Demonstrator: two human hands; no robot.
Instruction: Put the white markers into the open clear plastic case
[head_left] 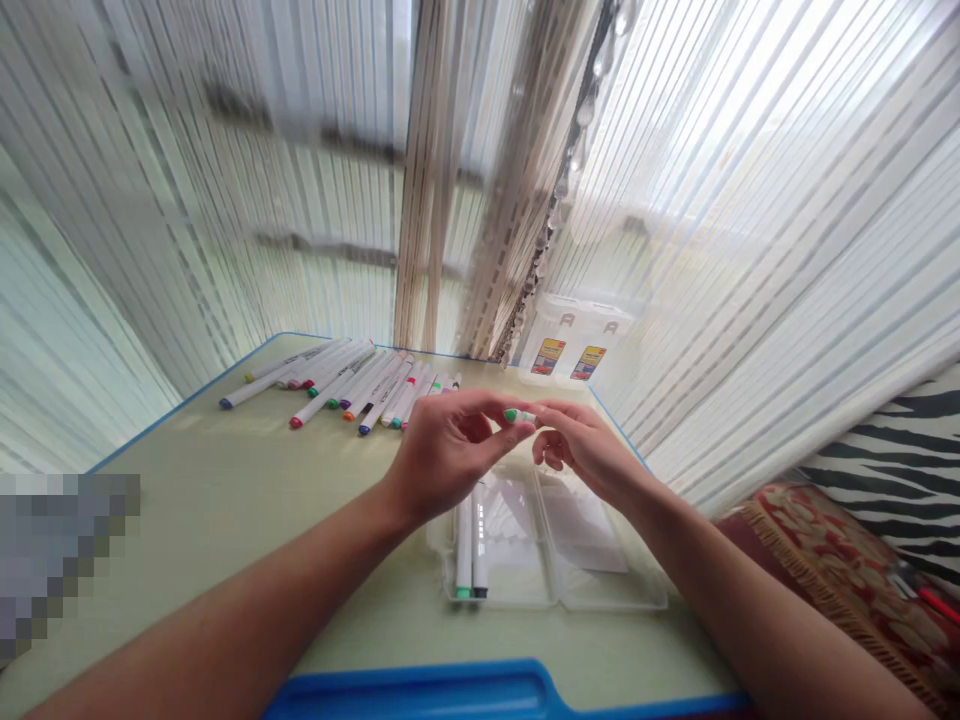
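From the head camera, the thumb and forefinger of my left hand (442,455) are pinched together on a green-tipped marker (517,415), held up above the table, the other fingers bent behind. The fingertips of my right hand (596,455) reach the marker's other end, its lower fingers curled toward the palm; I cannot tell whether they close on it or only touch it. Below my hands an open clear case (559,590) lies flat on the pale green table (247,520), and in its left half a green-capped pen (464,545) and a black-capped pen (481,545) lie side by side. Past my left hand, a loose row of white pens (376,388) with caps of many colours spreads toward the table's far edge. A clear case with two labels (577,335) stands upright at the back, against striped sheer curtains (315,180). Close to me is a blue moulded edge (420,690); off to the right, a zebra-striped cloth (900,470) and a fringed red cloth (817,540). The marker in my fingers shows a rounded green end and a short stretch of white barrel, the rest hidden by my fingers
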